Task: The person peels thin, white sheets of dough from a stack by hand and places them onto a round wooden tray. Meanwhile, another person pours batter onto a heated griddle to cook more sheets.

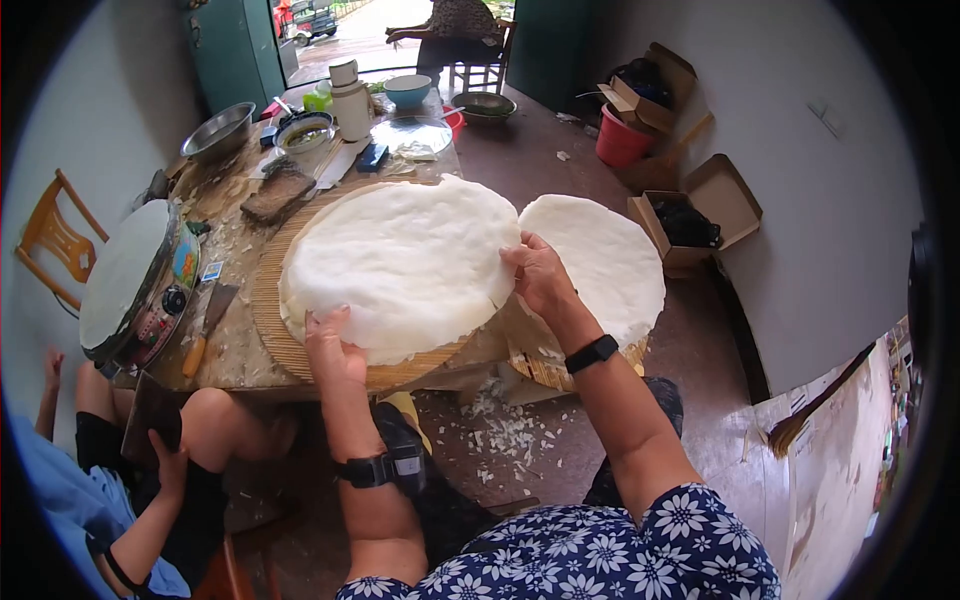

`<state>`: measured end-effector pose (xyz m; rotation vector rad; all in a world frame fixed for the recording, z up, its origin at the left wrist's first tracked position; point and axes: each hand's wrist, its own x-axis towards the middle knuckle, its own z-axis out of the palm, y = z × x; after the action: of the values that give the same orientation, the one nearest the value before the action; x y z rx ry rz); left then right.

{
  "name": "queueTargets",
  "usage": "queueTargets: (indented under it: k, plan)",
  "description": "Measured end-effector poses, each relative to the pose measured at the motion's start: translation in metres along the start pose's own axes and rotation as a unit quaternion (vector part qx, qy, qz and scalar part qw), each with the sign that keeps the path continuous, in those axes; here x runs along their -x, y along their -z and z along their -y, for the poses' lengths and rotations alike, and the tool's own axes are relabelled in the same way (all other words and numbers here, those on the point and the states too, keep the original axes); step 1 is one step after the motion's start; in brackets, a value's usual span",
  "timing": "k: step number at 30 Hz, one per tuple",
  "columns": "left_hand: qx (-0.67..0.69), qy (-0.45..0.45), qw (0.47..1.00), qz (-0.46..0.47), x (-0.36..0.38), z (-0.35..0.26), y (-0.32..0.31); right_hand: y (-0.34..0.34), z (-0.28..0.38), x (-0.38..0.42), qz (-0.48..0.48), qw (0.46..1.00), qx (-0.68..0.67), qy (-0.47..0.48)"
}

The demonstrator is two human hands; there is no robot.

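Observation:
A large, thin white pancake [400, 265] lies over a round slatted mat [268, 290] on the table. My left hand [336, 350] pinches its near edge at the lower left. At the right, my right hand [540, 272] has the edge between thumb and fingers. Another white pancake [600, 265] rests to the right on a second slatted mat [560, 372], partly behind my right hand. A round electric griddle [135, 285] with a pale layer on top stands at the table's left end. Beside it is a scraper with a wooden handle [196, 352].
A metal basin [218, 132], a bowl of liquid [304, 132] and a blue bowl [408, 92] stand farther back on the table [235, 330]. A seated person [150, 480] is at my left. White scraps [505, 430] litter the floor; cardboard boxes [735, 200] sit by the right wall.

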<state>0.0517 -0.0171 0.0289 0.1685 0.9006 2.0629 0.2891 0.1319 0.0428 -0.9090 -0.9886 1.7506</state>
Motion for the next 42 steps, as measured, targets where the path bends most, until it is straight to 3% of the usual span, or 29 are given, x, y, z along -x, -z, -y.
queueTargets:
  k: [8, 10, 12, 16, 20, 26, 29, 36, 39, 40, 42]
  plan:
    - [-0.012, -0.024, 0.992, 0.122, 0.019, 0.047, -0.053, 0.060, 0.056, 0.027, -0.030, 0.998, 0.013, 0.058]
    - [0.008, 0.000, 0.991, 0.136, 0.031, 0.067, -0.075, 0.093, 0.070, 0.034, -0.040, 0.993, 0.014, 0.109]
    - [-0.003, 0.043, 0.977, 0.211, 0.036, 0.095, -0.088, 0.128, 0.083, 0.043, -0.066, 0.989, 0.002, 0.129]
    - [0.005, 0.073, 0.965, 0.253, 0.056, 0.145, -0.118, 0.190, 0.098, 0.061, -0.119, 0.982, -0.033, 0.145]
    - [-0.077, 0.134, 0.962, 0.225, 0.059, 0.194, -0.118, 0.243, 0.090, 0.055, -0.167, 0.977, -0.047, 0.125]
    - [-0.266, 0.222, 0.928, 0.133, 0.050, 0.229, -0.111, 0.296, 0.058, 0.020, -0.225, 0.970, -0.026, 0.090]
    - [-0.301, 0.222, 0.918, 0.133, 0.055, 0.223, -0.120, 0.310, 0.049, 0.011, -0.245, 0.966, 0.007, 0.084]
    - [-0.226, 0.258, 0.931, 0.127, 0.050, 0.220, -0.110, 0.305, 0.057, 0.009, -0.269, 0.955, 0.115, 0.054]
    - [-0.301, 0.237, 0.916, 0.117, 0.050, 0.221, -0.110, 0.304, 0.056, 0.006, -0.356, 0.843, 0.397, 0.068]
    - [-0.302, 0.244, 0.913, 0.125, 0.050, 0.221, -0.111, 0.300, 0.057, 0.008, -0.366, 0.839, 0.397, 0.067]
    - [-0.341, 0.217, 0.906, 0.123, 0.048, 0.220, -0.110, 0.292, 0.058, 0.012, -0.405, 0.769, 0.488, 0.081]
